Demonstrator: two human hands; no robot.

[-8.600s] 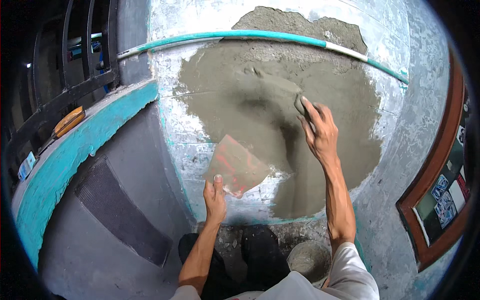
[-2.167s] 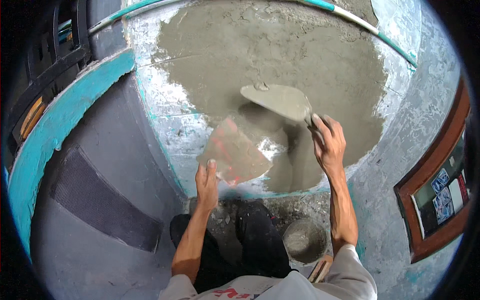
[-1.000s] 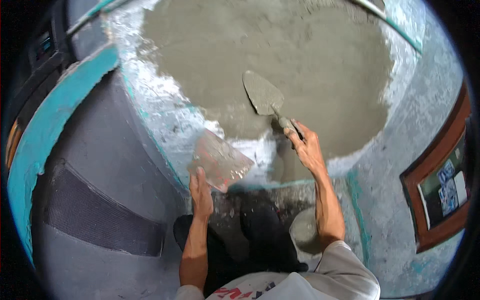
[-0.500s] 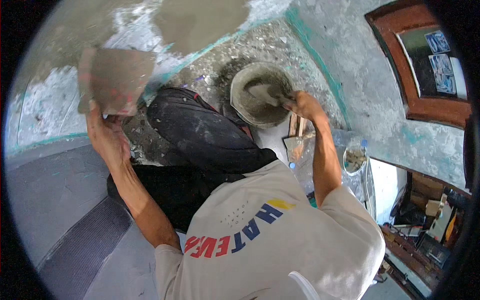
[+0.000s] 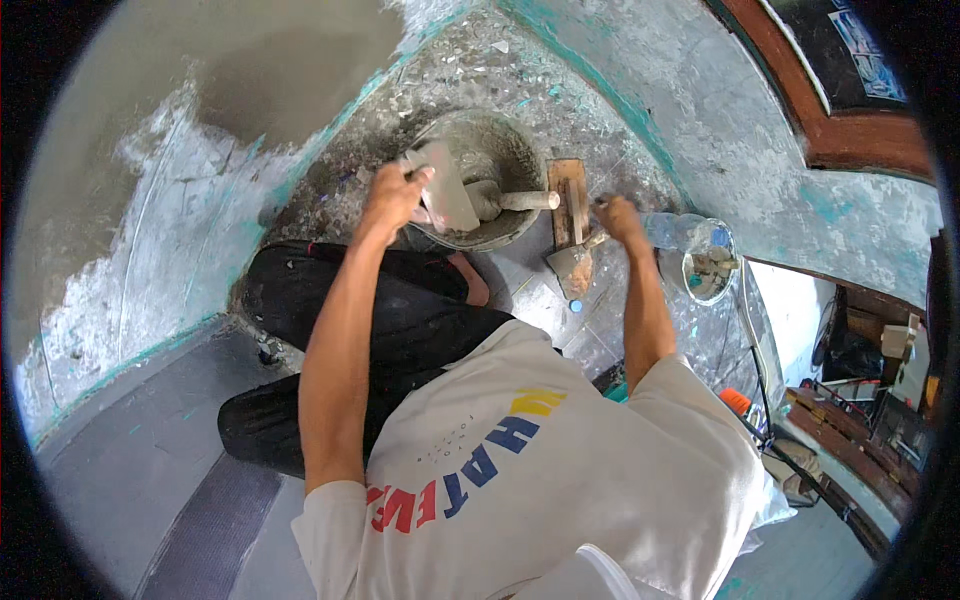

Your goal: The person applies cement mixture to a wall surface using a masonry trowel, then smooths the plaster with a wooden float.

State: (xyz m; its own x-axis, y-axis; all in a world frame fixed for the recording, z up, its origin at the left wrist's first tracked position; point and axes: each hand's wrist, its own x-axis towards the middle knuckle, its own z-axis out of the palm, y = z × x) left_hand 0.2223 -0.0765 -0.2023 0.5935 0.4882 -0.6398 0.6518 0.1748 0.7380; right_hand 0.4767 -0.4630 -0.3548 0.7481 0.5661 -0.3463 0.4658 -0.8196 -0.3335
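My left hand (image 5: pixel 392 205) grips a flat, plaster-smeared board (image 5: pixel 449 190) by its edge, tilted over the near left rim of the bucket. The bucket (image 5: pixel 522 160) holds grey wet mortar. A trowel (image 5: pixel 528 201) rests in it, its pale round handle sticking out over the right rim. To the right of the bucket, my right hand (image 5: pixel 622 220) is curled over the handle of a scraper (image 5: pixel 571 263), whose mortar-stained blade points toward me. Beyond the blade lies a wooden float (image 5: pixel 568 190). The hand covers the handle's end.
A clear plastic bottle (image 5: pixel 668 231) lies right of my hand, beside a cut container (image 5: pixel 708 277) with some tool in it. A blue cap (image 5: pixel 575 306) sits on the floor. Walls meet in the far corner; the left wall (image 5: pixel 290 80) carries wet plaster patches. My bent legs (image 5: pixel 330 290) are near the bucket.
My left hand has brought the board from the left wall rightward to the bucket. My right hand has let go of the trowel, left it in the bucket, and moved right to the scraper.
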